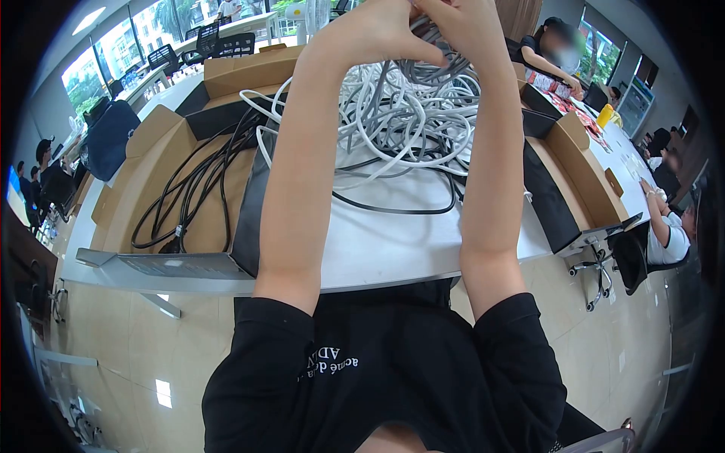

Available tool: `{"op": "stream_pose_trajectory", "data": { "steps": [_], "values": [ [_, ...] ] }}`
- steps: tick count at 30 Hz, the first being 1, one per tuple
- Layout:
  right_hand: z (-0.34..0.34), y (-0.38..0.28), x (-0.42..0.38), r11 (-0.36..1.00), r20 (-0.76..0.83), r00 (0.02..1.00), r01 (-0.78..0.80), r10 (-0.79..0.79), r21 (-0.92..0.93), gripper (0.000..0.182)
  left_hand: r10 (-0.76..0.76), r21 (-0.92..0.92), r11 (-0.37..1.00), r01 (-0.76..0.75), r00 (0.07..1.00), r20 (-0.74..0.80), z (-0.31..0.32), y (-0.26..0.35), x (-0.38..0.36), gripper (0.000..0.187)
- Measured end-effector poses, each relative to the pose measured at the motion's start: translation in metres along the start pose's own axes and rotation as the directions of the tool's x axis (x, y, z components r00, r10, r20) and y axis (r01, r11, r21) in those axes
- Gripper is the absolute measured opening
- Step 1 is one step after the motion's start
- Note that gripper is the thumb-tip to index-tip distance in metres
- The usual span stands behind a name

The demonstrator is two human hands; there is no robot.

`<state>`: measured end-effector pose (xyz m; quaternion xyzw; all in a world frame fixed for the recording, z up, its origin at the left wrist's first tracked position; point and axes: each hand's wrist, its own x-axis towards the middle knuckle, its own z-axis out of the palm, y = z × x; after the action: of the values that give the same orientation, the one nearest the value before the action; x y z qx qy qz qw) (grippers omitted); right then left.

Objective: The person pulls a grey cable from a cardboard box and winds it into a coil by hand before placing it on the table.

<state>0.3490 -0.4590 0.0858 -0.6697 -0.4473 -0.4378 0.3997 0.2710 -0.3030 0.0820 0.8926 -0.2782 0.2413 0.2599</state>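
Note:
Both my hands are raised at the top edge of the view, over a big tangle of white and grey cables [393,121] on the table. A coiled grey cable [436,68] hangs between them. My left hand [374,32] grips this coil from the left, its thumb stretched across the front. On the other side, my right hand [461,23] is closed on the same coil. Some fingertips are hidden or cut off by the frame edge. Beneath the tangle runs a loose black cable [400,210].
Left of my arms stands an open cardboard box [151,204] with a bundled black cable [198,177] inside. Another open box [566,177] is on the right of the white table [400,257]. A person [547,60] works at the far right; another sits nearer.

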Motion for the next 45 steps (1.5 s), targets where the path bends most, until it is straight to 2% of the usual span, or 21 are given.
{"op": "stream_pose_trajectory", "data": {
  "steps": [2,4,6,8,11,12,15,18,20,21,24,25,28,30,32,34,35,38,39,42,45],
  "values": [
    [-0.006,0.011,0.003,0.998,-0.058,0.997,-0.056,0.055,-0.016,0.061,-0.068,0.063,0.996,0.062,0.993,0.098,-0.004,0.007,0.001,0.046],
    [-0.013,0.033,0.005,0.906,-0.085,0.962,-0.213,0.26,0.364,0.053,-0.044,-0.08,0.996,0.044,0.999,-0.002,-0.001,0.015,-0.005,0.048],
    [-0.027,0.033,0.003,0.681,-0.061,0.875,-0.33,0.481,0.653,0.045,-0.034,-0.179,0.984,0.021,0.997,-0.072,0.002,0.019,-0.004,0.046],
    [-0.038,0.051,0.003,0.547,-0.01,0.881,-0.285,0.473,0.787,0.04,-0.029,-0.237,0.972,0.003,0.994,-0.106,0.01,0.02,0.004,0.041],
    [-0.035,0.051,0.004,0.398,0.031,0.867,-0.26,0.497,0.88,0.038,0.143,-0.509,0.833,-0.219,0.972,-0.185,0.026,0.01,0.018,0.033],
    [-0.032,0.048,0.005,0.362,0.04,0.858,-0.257,0.512,0.896,0.039,0.127,-0.534,0.815,-0.226,0.968,-0.216,0.03,0.012,0.02,0.031],
    [-0.032,0.035,0.004,0.389,0.133,0.88,-0.332,0.457,0.859,0.039,0.069,-0.578,0.783,-0.228,0.956,-0.284,0.031,0.016,0.021,0.027],
    [-0.026,0.003,0.0,0.557,0.087,0.872,-0.382,0.482,0.738,0.044,0.009,-0.532,0.829,-0.173,0.955,-0.297,0.019,0.004,0.015,0.026],
    [-0.021,0.001,0.0,0.668,0.116,0.912,-0.37,0.393,0.646,0.048,-0.018,-0.452,0.883,-0.127,0.953,-0.303,0.008,-0.001,0.009,0.027],
    [-0.018,0.001,-0.001,0.719,0.135,0.928,-0.356,0.348,0.597,0.05,-0.041,-0.475,0.871,-0.127,0.944,-0.328,0.004,0.001,0.004,0.031],
    [-0.004,-0.011,0.002,0.926,0.134,0.986,-0.138,0.097,0.35,0.053,-0.171,-0.29,0.954,0.081,0.938,-0.3,-0.006,0.024,-0.012,0.038],
    [0.001,-0.02,-0.001,0.97,0.074,0.989,-0.137,0.125,0.202,0.053,-0.018,-0.134,0.99,-0.036,0.923,-0.384,0.003,-0.01,0.002,0.047],
    [0.01,-0.021,-0.001,0.962,-0.013,0.996,-0.083,0.09,0.261,0.052,-0.005,-0.287,0.955,-0.068,0.969,-0.248,-0.01,0.01,-0.009,0.054],
    [0.009,-0.022,-0.001,0.966,-0.064,0.992,-0.086,0.104,0.245,0.051,-0.125,-0.287,0.957,0.054,0.964,-0.234,-0.009,0.015,-0.007,0.056],
    [0.003,-0.019,0.001,0.967,-0.11,0.988,-0.08,0.109,0.242,0.049,-0.129,-0.344,0.938,0.051,0.97,-0.208,-0.006,0.012,-0.005,0.059],
    [0.002,-0.012,0.003,0.86,-0.162,0.952,-0.153,0.261,0.487,0.049,-0.008,-0.458,0.886,-0.078,0.983,-0.181,0.001,-0.002,0.001,0.063],
    [0.002,-0.007,0.005,0.782,-0.171,0.926,-0.173,0.336,0.599,0.049,0.034,-0.36,0.927,-0.1,0.982,-0.186,0.0,-0.005,0.003,0.062],
    [-0.009,0.015,0.01,0.468,-0.073,0.783,-0.291,0.617,0.834,0.05,0.162,-0.569,0.786,-0.242,0.969,-0.188,0.004,-0.008,0.008,0.056],
    [-0.009,0.02,0.009,0.339,0.016,0.763,-0.306,0.646,0.89,0.053,0.185,-0.571,0.781,-0.251,0.967,-0.173,0.005,-0.007,0.007,0.048],
    [-0.009,0.05,0.009,0.034,0.173,0.878,-0.21,0.447,0.977,0.049,0.191,-0.599,0.749,-0.282,0.958,-0.213,0.015,-0.012,0.019,0.042],
    [0.002,0.057,0.011,-0.116,0.247,0.878,-0.218,0.411,0.969,0.048,0.123,-0.458,0.835,-0.306,0.914,-0.387,0.025,-0.004,0.021,0.041]
  ]
}}
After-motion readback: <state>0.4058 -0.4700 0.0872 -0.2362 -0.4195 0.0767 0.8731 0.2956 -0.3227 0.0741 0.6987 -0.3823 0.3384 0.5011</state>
